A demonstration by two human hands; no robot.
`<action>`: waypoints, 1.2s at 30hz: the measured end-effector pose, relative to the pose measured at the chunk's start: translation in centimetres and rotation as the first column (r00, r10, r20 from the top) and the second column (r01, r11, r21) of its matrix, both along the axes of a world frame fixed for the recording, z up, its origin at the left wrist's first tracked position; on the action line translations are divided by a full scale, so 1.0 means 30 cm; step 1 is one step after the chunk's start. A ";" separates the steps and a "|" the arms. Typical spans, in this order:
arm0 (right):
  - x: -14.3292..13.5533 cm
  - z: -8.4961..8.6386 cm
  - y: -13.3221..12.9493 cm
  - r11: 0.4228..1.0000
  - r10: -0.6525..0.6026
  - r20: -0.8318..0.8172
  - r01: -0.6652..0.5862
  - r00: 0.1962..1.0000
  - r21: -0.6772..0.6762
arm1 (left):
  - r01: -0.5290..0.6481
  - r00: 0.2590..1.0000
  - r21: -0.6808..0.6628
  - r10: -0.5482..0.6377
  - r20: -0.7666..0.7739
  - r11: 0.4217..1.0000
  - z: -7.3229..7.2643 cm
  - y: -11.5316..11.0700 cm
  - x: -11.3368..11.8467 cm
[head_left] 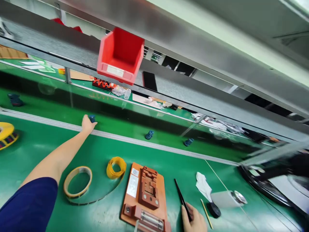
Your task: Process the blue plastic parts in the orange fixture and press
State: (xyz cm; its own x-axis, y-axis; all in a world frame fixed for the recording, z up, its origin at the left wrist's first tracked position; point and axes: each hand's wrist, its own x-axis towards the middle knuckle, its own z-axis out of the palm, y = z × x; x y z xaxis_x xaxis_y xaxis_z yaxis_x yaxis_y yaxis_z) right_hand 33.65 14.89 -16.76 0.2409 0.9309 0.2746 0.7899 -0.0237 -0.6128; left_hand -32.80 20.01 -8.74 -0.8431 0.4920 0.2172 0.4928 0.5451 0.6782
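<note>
My left hand [88, 124] reaches far forward to the metal rail at the back of the bench. Its thumb and fingers are spread around a small dark blue fitting [92, 118] on the green panel; whether they touch it I cannot tell. Down at the front, my right hand [193, 219] is closed on black tweezers [181, 195], which point up and away. Left of that hand lies an orange-brown fixture [149, 188] with a white label and a clear piece at its near end. A yellow coiled strip [116, 167] and a tape ring [77, 182] rest between my arm and the fixture.
A yellow reel [6, 135] stands at the left edge. Right of my right hand are a wooden stick [206, 213], a black round cap [213, 210], a white bottle [225, 199] and a crumpled tissue [203, 186]. A red bin [121, 56] hangs over the shelf edge above.
</note>
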 end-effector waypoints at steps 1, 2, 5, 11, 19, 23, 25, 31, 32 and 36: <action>-0.011 0.007 -0.015 1.000 0.017 0.030 -0.017 0.999 0.003 | -0.020 0.999 0.034 0.021 -0.032 0.999 0.016 0.015 0.030; -0.023 0.013 -0.027 1.000 0.025 0.056 -0.025 0.998 0.013 | -0.004 0.998 0.077 0.009 -0.064 0.997 0.033 0.038 0.067; -0.051 0.022 -0.043 0.998 0.031 0.104 -0.036 0.994 0.046 | 0.256 0.965 0.170 -0.241 -0.104 0.952 0.079 0.158 0.233; -0.052 0.030 -0.059 0.995 0.047 0.032 -0.050 0.998 0.087 | 0.642 0.740 0.192 -0.665 0.100 0.743 0.080 0.478 0.739; -0.048 0.032 -0.089 0.990 0.032 -0.154 -0.010 0.988 0.139 | 0.624 0.524 0.291 -0.665 0.532 0.725 0.092 0.590 1.085; -0.060 0.071 -0.094 0.978 0.003 -0.198 0.039 0.980 0.207 | 0.689 0.188 0.430 -0.717 0.671 0.584 0.162 0.498 1.106; -0.102 0.129 -0.076 0.961 0.044 -0.181 0.008 0.982 0.275 | 0.714 0.019 0.486 -0.708 0.706 0.504 0.195 0.410 1.106; -0.344 0.373 0.064 0.754 0.638 -0.108 -0.590 0.763 0.289 | 0.777 -0.245 0.507 -0.564 0.789 0.372 0.263 0.095 1.100; -0.378 0.401 0.083 0.681 0.723 -0.094 -0.684 0.685 0.262 | 0.785 -0.269 0.505 -0.537 0.799 0.359 0.270 0.052 1.097; -0.443 0.442 0.098 0.499 0.866 -0.105 -0.853 0.489 0.151 | 0.815 -0.177 0.441 -0.563 0.807 0.376 0.288 -0.071 1.061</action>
